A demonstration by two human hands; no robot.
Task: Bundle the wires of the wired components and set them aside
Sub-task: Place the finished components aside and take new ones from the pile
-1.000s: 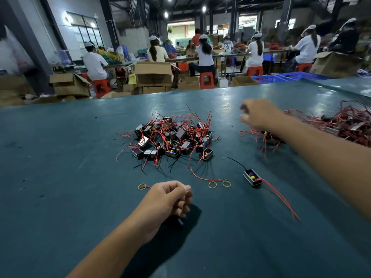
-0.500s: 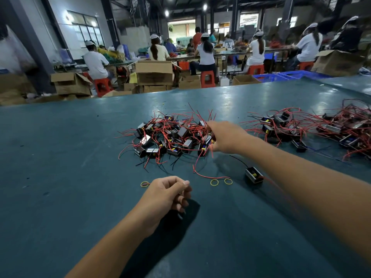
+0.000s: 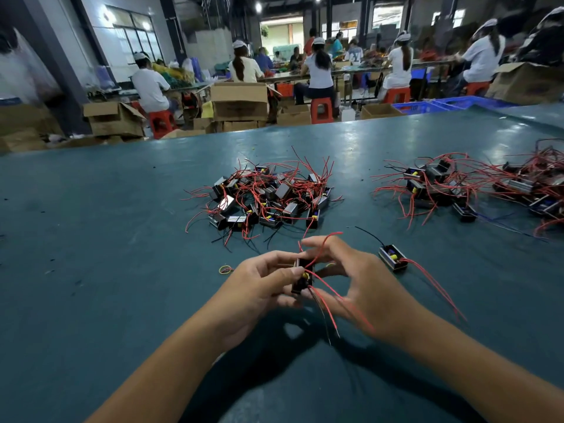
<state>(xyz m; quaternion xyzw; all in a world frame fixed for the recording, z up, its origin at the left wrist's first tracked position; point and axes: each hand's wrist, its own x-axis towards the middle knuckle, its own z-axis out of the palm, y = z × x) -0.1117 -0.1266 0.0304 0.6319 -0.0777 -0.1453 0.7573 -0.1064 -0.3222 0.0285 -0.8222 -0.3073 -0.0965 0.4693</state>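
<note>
We hold one small black component (image 3: 302, 277) between both hands above the green table (image 3: 91, 254), just in front of the big pile of components (image 3: 268, 195). Our left hand (image 3: 259, 288) grips its body with curled fingers; our right hand (image 3: 363, 282) pinches its red wires (image 3: 328, 303), which trail toward us. Right of the pile's near edge lies a single component (image 3: 393, 257); a rubber band (image 3: 225, 269) lies left of our hands.

Past your teal table (image 3: 122, 239) you've got workers in white caps on red stools (image 3: 321, 109) across the top of the frame, cardboard boxes (image 3: 239, 102) stacked upper middle, and blue crates (image 3: 439, 105) upper right.
</note>
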